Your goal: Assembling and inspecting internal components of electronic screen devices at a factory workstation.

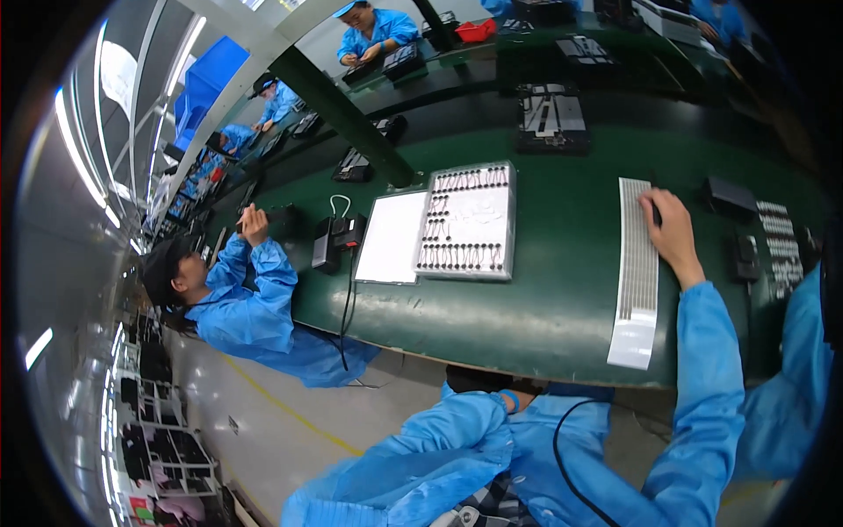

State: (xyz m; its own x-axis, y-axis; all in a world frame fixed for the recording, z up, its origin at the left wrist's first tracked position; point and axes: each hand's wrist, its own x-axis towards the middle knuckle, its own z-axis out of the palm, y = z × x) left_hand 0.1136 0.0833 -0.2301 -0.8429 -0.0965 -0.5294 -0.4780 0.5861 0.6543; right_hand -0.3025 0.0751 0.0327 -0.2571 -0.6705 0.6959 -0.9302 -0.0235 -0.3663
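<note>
My right hand (672,230) rests at the upper right edge of a long white sheet (634,329) with rows of narrow grey strips. Its fingers are curled and pressed together at the sheet; whatever is between them is too small to make out. My left arm (439,435) lies bent across my lap. A blue band (510,401) circles its wrist, by the table's front edge, and the fingers are hidden. Left of the sheet is a clear tray (474,220) with rows of small black round parts on thin leads. A white panel (391,239) adjoins it.
Black boxes (729,198) and several rows of small pale parts (780,241) sit to the right. Farther back lies an opened device (551,119). A green post (342,114) rises from the table (544,307). A co-worker (237,290) sits at left, with black devices (338,235) nearby.
</note>
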